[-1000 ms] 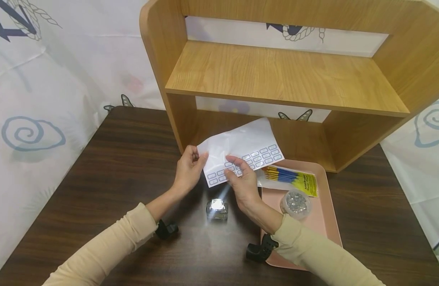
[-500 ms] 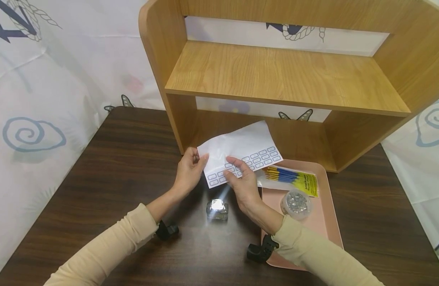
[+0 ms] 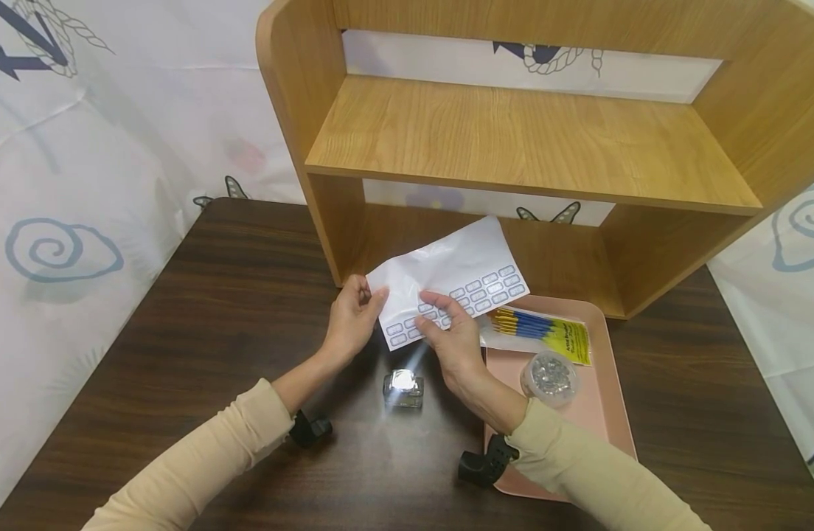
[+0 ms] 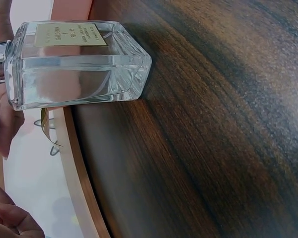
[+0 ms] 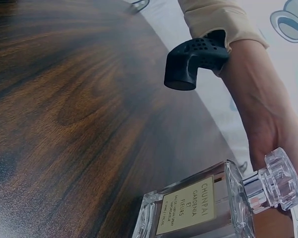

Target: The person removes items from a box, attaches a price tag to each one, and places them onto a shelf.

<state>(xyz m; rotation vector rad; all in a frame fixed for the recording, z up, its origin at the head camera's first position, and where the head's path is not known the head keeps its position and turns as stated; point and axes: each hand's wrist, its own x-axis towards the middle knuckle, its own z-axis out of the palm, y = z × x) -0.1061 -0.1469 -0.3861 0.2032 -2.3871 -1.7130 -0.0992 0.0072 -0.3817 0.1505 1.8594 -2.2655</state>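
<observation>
A white sheet of stickers, printed with rows of small blue-framed labels along its lower part, is held up tilted above the table. My left hand pinches its left edge between thumb and fingers. My right hand grips the lower edge, thumb and index fingertip on the printed face and the other fingers largely hidden. Below the sheet, between both wrists, a clear glass perfume bottle stands upright on the table. The right wrist view shows its cream label and clear faceted cap.
To the right lies a pink tray holding a bag of blue-handled paintbrushes and a round tub of small silvery pieces. A two-tier wooden shelf stands behind on the dark wooden table. Black cameras are strapped to both wrists.
The sheet's far right corner dips slightly, then lifts again. Both hands stay almost in place, keeping their hold; the bottle and tray have not moved.
</observation>
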